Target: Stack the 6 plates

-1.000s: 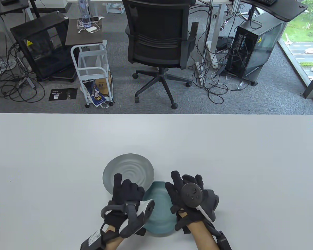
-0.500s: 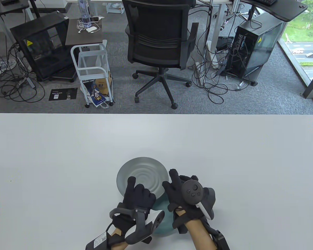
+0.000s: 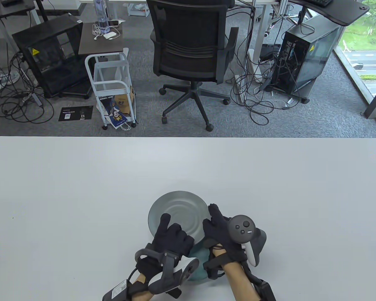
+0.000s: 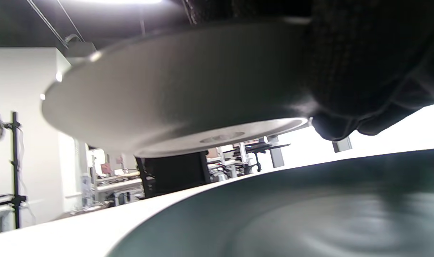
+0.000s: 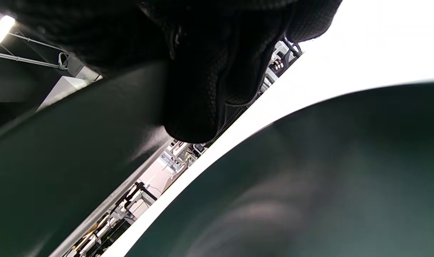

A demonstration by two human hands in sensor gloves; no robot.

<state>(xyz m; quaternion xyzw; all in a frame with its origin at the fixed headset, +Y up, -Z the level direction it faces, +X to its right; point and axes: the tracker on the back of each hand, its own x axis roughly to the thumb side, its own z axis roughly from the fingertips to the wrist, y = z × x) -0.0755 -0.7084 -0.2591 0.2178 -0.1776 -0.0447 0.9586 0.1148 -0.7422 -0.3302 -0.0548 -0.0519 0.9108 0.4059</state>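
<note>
A grey plate (image 3: 178, 211) hangs over a teal plate (image 3: 196, 272) near the table's front edge. My left hand (image 3: 172, 233) grips its near left rim, thumb on top. My right hand (image 3: 214, 221) holds its right rim. In the left wrist view the grey plate's underside (image 4: 166, 89) is lifted and tilted, with a gap above the teal plate (image 4: 292, 214), and my gloved fingers (image 4: 363, 71) are under its rim. The right wrist view shows the same: fingers (image 5: 202, 89) under the grey plate (image 5: 59, 160), with the teal plate (image 5: 309, 178) below. The hands hide most of the teal plate.
The white table (image 3: 81, 188) stretches wide to the left, right and back. Beyond its far edge stand an office chair (image 3: 191, 47) and a small white cart (image 3: 112, 87) on the floor.
Both hands have carried the grey plate to the right and toward the front edge. It now covers most of the teal plate, which has stayed in place.
</note>
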